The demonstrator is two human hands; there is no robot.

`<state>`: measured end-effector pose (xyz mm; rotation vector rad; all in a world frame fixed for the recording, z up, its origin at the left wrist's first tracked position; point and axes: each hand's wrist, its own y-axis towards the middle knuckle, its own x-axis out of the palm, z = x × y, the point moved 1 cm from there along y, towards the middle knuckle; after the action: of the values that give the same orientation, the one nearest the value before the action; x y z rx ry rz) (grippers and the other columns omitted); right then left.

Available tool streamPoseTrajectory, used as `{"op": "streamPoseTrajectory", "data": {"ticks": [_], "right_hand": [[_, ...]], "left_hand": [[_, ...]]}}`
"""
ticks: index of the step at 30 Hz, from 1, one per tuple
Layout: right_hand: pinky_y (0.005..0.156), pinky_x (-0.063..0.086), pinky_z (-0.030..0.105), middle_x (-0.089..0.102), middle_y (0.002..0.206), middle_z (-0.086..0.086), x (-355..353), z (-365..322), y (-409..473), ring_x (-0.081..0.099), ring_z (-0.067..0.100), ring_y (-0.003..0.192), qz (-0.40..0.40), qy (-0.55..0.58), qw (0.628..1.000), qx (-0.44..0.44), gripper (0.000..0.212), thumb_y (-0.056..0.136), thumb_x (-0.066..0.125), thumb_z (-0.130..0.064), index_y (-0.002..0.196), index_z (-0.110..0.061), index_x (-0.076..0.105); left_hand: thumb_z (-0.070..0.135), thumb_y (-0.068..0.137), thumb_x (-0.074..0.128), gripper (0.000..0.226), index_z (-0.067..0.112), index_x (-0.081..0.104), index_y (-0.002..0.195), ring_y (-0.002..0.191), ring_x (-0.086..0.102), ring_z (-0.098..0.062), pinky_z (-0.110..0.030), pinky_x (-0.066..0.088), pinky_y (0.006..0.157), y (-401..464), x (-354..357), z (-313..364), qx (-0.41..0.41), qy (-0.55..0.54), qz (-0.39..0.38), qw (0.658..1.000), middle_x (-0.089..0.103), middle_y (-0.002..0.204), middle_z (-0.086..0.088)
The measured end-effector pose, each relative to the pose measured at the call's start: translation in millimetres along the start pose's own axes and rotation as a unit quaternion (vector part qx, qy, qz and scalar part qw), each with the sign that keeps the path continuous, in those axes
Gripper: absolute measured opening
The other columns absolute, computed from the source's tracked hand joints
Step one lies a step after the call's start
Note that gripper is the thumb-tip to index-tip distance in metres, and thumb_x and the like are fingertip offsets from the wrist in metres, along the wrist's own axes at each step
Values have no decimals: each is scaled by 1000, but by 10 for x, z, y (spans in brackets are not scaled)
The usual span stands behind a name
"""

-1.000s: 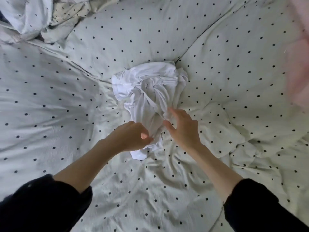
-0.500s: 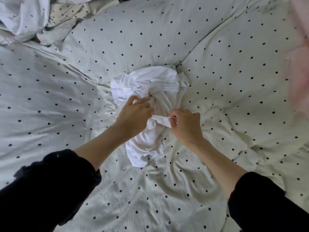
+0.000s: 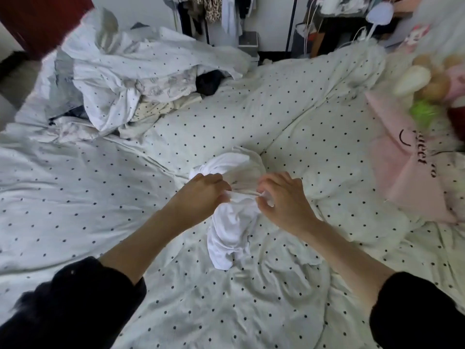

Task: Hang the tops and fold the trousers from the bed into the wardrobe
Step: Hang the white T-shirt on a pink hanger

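Note:
A crumpled white top lies in the middle of the dotted duvet. My left hand grips one end of a stretched edge of the top. My right hand pinches the other end of that edge. The cloth is pulled taut between the two hands, and the rest of the top hangs bunched below them on the bed.
A heap of pale clothes and bedding with a dark garment lies at the far left of the bed. A pink pillow and soft toys sit at the right. A clothes rail with hanging garments stands beyond the bed.
Both hands have taken hold of the white top and drawn an edge apart between them. The view has tilted up, showing the far pile and the rail.

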<state>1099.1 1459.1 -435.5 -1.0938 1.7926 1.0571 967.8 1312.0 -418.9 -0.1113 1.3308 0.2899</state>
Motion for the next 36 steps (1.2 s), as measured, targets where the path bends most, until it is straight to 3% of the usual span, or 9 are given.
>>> {"op": "streamPoseTrajectory", "data": {"ticks": [5,9,12,16,21,26,30,33,36], "right_hand": [[74,29,32,63,87,-1,-964,-442,300,53,23,91,24,7,999,-23,21,86,47,-24,87,-11,63],[93,35,34,55,82,-12,-1625,-933,352,50,16,98,-65,72,995,-3,17,93,55,-25,104,-14,63],[96,38,36,60,91,-5,-1894,-1334,254,54,17,95,-129,116,985,-12,19,94,53,-28,106,-15,61],[86,44,33,59,92,-6,-2139,-1868,205,58,18,90,-93,189,976,-43,18,92,56,-28,103,-15,62],[71,42,31,59,75,-6,-2264,-2693,185,55,14,72,-132,246,953,-117,21,83,66,-38,79,-19,61],[55,22,29,27,53,-4,-2280,-3747,171,27,12,55,-163,227,936,-211,52,84,66,-27,53,-19,25],[58,28,24,39,49,-9,-2275,-4804,186,36,7,55,-138,281,914,-258,45,85,65,-20,48,-23,38],[66,35,25,54,61,-7,-2123,-5696,85,47,8,64,-157,326,884,-294,26,84,66,-18,60,-21,55],[68,39,25,62,65,-4,-1892,-6618,-126,53,5,65,-197,376,848,-317,15,85,65,-14,71,-16,61]], "left_hand": [[23,92,57,19,9,66,103,85,60,-23,-26,38,75,-100,-1013,221,-59,-57,50,995,63,96,-4],[22,89,62,16,9,68,96,79,56,-18,-28,42,72,-472,-1731,453,-110,-100,109,983,61,87,0],[17,88,64,14,7,70,95,81,55,-15,-13,37,67,-816,-2154,638,-149,-114,134,973,60,86,3],[14,86,66,11,5,70,90,75,52,-11,-2,35,64,-1244,-2746,853,-182,-93,219,954,55,75,13],[14,85,66,10,5,71,87,74,57,-17,-11,35,61,-2069,-3421,1020,-253,-43,291,921,68,82,-5],[18,86,65,11,10,72,89,72,56,-15,-9,34,60,-3237,-3945,987,-351,-1,327,877,58,72,12],[28,85,66,24,4,69,86,78,59,-25,-28,44,69,-4390,-4203,939,-421,23,331,844,66,81,-7],[27,87,65,13,15,70,87,67,55,-3,-8,39,62,-5237,-4384,931,-447,39,352,822,61,74,13],[17,90,61,14,15,71,98,77,56,-12,-16,41,72,-6062,-4557,814,-483,67,346,801,59,82,8]]}}
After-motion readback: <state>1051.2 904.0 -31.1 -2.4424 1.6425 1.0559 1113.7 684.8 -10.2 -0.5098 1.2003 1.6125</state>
